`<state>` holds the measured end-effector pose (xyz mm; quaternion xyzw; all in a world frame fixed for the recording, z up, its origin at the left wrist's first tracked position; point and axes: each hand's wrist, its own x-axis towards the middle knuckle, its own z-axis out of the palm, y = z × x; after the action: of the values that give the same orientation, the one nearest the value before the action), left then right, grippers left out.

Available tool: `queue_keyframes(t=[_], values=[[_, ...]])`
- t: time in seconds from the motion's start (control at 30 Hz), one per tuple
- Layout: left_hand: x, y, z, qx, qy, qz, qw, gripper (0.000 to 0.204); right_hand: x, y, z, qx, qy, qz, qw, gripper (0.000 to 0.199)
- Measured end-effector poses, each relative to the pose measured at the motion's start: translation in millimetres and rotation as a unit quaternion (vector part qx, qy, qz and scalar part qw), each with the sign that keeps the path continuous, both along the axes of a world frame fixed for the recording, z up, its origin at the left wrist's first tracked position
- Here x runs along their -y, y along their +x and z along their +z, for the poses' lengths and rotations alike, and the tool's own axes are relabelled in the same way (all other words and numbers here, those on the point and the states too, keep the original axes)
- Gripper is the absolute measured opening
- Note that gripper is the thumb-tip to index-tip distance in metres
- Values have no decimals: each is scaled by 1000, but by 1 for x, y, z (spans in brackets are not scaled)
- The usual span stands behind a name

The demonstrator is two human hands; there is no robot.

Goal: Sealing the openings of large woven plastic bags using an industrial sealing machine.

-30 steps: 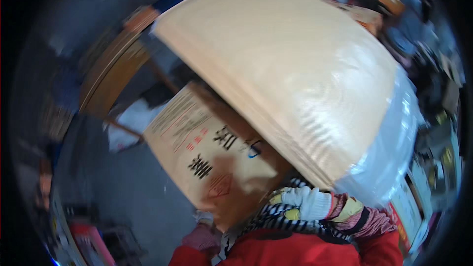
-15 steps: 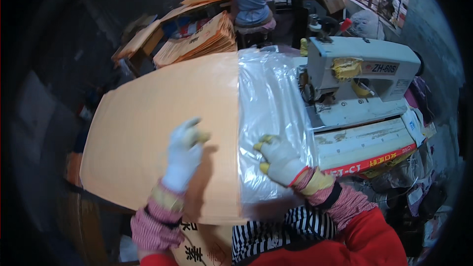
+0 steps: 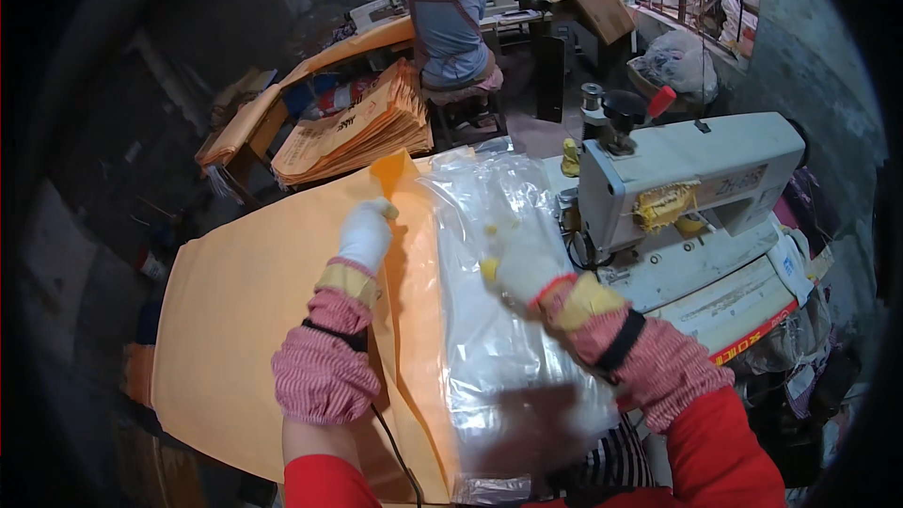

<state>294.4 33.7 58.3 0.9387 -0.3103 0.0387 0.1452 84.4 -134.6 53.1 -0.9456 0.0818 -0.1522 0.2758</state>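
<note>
A large orange woven sack (image 3: 254, 292) lies flat before me. Its upper layer is raised along the right side, so the mouth gapes. My left hand (image 3: 367, 233), in a white glove with yellowish fingertips, is closed on that raised edge. From the mouth a clear plastic liner (image 3: 499, 367) spreads out to the right, wrinkled and shiny. Over the liner's upper part is my right hand (image 3: 529, 259), gloved likewise. Motion smears its fingers, and whether it grips the film is unclear.
A pale industrial sewing machine (image 3: 696, 169) stands at the right, with a thread spool (image 3: 591, 97) behind its head. Farther back lie stacked orange sacks (image 3: 357, 122). A co-worker (image 3: 451, 28) sits on a stool near an open cardboard box (image 3: 588, 5).
My left hand has moved up and now lifts the sack's upper layer at the mouth. My right hand has shifted slightly away over the liner. The view has tilted up.
</note>
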Motion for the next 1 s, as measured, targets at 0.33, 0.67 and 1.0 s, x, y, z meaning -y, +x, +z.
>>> queue_keyframes(t=[0.33, 0.67, 1.0], values=[[-15, -14, 28, -34, -185, -21, 982, 14, -12, 105, -14, -17, 470, -8, 882, 19], [-33, -15, 46, -220, -479, -60, 848, 23, -13, 107, -21, -2, 494, -1, 869, 18], [-29, -25, 76, 135, -233, 25, 963, 11, -151, 83, 5, 100, -227, -125, 961, 23]])
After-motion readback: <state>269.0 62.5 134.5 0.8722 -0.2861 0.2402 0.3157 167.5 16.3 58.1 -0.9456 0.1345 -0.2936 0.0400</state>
